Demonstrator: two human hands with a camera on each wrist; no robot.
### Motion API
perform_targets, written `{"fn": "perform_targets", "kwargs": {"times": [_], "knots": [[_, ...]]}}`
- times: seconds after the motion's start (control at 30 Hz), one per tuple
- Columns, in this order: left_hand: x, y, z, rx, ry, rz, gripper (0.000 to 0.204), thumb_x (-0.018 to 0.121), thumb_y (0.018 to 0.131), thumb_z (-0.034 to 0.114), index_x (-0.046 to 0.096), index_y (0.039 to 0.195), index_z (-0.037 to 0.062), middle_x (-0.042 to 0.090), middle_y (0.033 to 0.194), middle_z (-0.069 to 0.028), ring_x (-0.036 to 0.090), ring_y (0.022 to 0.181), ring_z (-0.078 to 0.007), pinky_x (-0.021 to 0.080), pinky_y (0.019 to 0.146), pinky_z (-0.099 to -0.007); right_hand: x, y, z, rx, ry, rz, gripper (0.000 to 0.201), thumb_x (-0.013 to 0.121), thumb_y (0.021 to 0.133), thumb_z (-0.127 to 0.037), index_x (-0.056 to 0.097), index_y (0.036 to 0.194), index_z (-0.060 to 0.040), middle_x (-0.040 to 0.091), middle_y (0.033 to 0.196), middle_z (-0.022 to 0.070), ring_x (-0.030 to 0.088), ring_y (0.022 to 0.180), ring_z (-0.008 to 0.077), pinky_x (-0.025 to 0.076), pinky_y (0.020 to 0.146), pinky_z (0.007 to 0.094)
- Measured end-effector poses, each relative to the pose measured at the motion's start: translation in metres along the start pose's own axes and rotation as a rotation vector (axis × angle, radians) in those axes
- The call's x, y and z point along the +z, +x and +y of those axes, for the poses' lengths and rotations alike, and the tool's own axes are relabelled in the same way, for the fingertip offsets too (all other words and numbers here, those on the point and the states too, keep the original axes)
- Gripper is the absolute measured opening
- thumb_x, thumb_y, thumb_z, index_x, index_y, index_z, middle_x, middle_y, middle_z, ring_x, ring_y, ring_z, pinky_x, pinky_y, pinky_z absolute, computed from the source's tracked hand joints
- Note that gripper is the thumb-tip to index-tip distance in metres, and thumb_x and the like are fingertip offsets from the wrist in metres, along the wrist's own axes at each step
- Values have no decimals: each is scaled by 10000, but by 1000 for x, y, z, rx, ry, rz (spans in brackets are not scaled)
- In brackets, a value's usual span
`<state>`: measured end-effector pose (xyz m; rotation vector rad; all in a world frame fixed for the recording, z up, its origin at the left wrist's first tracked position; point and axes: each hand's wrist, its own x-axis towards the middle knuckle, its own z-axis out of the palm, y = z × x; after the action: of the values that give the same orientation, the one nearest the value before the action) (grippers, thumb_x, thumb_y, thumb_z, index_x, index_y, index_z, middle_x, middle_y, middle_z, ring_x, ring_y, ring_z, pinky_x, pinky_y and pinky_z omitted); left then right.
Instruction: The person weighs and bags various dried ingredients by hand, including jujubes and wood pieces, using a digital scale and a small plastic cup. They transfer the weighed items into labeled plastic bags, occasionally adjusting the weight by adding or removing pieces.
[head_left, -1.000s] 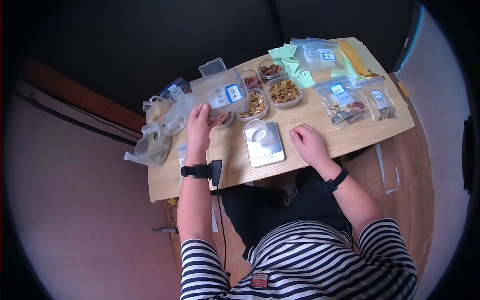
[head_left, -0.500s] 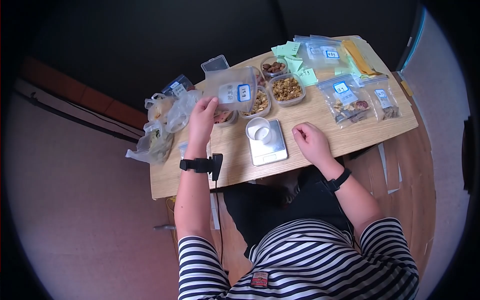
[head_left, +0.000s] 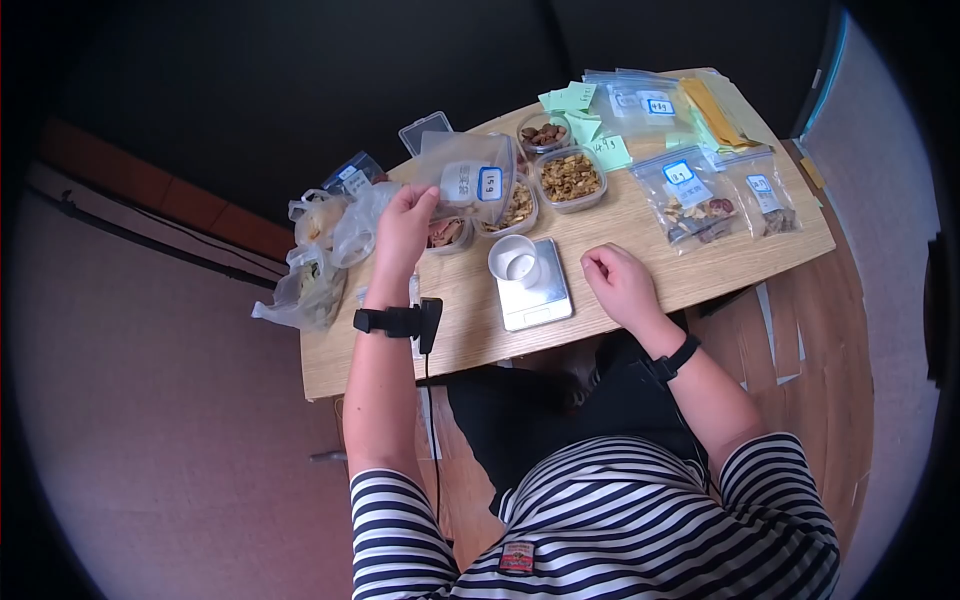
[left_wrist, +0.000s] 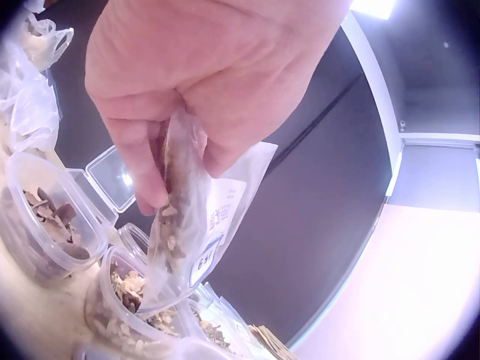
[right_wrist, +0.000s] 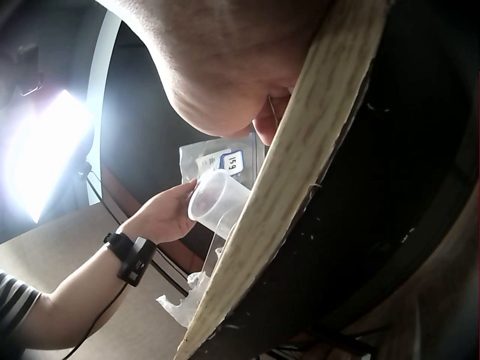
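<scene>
My left hand pinches a clear zip bag between thumb and fingers and holds it up over the food tubs. The bag bears a blue-framed label reading 15g and has small brownish pieces inside. Below it are a tub of pale chips and a tub of reddish-brown slices, partly covered in the head view. My right hand rests on the table, fingers loosely curled, nothing seen in it. Between the hands, a clear plastic cup stands on a flat silver scale.
Behind the scale stand a tub of golden-brown pieces and a round tub of dark nuts. Filled zip bags lie at the right, with green notes and flat bags behind. Knotted plastic bags crowd the left edge.
My left hand has shifted slightly forward and to the right with the zip bag, uncovering more of the reddish-brown slices. My right hand, the cup and the scale have stayed in place.
</scene>
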<state>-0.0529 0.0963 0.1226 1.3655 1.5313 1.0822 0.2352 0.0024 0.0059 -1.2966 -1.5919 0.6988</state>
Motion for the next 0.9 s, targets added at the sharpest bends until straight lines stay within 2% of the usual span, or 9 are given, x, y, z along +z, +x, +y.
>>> {"fn": "perform_targets", "kwargs": {"times": [0.47, 0.73, 0.9], "knots": [[-1, 3, 3, 9, 29, -8, 197, 637, 1008, 242, 656, 1066, 55, 683, 1013, -22, 662, 944, -116, 561, 850, -303, 0, 0, 1, -7, -11, -2, 158, 641, 935, -167, 675, 919, -13, 663, 855, 130, 659, 781, 299, 521, 699, 396], [3, 1, -2, 39, -125, 4, 268, 702, 963, 189, 619, 1164, 32, 693, 1056, -43, 678, 997, -126, 546, 863, -270, 0, 0, 0, -6, -13, -5, 157, 641, 935, -165, 672, 915, -13, 661, 850, 129, 658, 779, 298, 520, 696, 396], [0, 2, -6, 50, -129, 5, 300, 690, 974, 236, 656, 1172, 13, 712, 1050, -60, 680, 992, -132, 545, 863, -273, 0, 0, 1, -21, -13, 1, 158, 638, 936, -165, 669, 914, -12, 660, 850, 128, 656, 781, 299, 518, 701, 398]]}}
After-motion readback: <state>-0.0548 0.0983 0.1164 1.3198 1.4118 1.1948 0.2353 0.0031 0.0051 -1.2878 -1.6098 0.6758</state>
